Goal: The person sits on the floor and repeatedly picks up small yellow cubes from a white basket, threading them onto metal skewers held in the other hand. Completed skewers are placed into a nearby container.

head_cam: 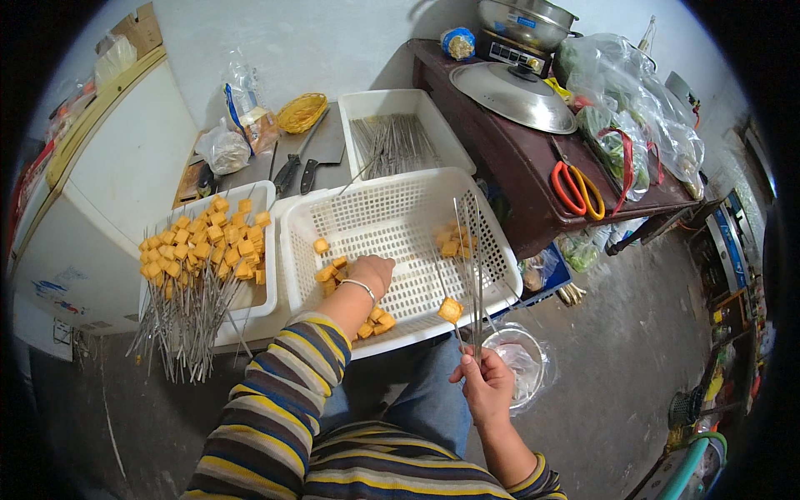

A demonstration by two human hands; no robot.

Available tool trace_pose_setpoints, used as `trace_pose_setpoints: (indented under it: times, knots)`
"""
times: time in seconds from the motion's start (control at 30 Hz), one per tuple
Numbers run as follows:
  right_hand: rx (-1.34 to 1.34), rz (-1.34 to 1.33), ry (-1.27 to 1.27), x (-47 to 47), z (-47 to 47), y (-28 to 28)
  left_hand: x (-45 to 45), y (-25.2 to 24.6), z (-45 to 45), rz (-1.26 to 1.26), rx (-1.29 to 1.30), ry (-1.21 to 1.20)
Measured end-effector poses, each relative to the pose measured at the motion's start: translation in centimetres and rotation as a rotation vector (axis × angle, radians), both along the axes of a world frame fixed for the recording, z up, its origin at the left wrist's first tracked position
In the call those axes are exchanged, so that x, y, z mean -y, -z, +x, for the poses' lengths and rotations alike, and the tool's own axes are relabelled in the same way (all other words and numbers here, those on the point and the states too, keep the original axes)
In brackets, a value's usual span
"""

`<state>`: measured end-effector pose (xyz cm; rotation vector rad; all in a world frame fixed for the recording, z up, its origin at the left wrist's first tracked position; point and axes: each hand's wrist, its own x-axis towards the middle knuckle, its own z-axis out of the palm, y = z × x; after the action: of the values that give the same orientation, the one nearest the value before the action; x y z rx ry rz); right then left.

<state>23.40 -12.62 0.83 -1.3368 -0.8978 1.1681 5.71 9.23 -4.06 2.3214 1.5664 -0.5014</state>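
Note:
My left hand (370, 275) reaches into the white perforated plastic basket (400, 337), over fried tofu cubes (380, 322); its fingertips are partly hidden, so whether it holds a cube is unclear. In my right hand (484, 381) are several metal skewers (478, 269), pointing up and away; one bears a single fried tofu cube (450, 310). More loose cubes lie at the basket's right end and left side. To the left, a white tray (270, 275) holds a heap of skewered tofu cubes (206, 240), their skewer ends hanging over its near edge.
Bare skewers (397, 144) fill a white bin (447, 128) behind the basket. A cleaver (325, 156) and another black-handled tool lie left of it. On the dark red table (531, 181) are scissors (578, 190), a metal lid (512, 97) and bagged vegetables. A lined bucket (519, 369) stands below right.

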Motion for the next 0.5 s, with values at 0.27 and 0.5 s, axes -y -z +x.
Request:
trace_pose_setpoints:
  times: [0.27,0.5]
  knots:
    - [0.008,-0.064,-0.017,0.0,-0.2,-0.7,1.5,1.3,0.3,0.11,-0.034,-0.011]
    - [0.067,-0.021,-0.027,0.7,0.1,-0.1,1.1,-0.5,-2.5,-0.164,1.059,-0.521]
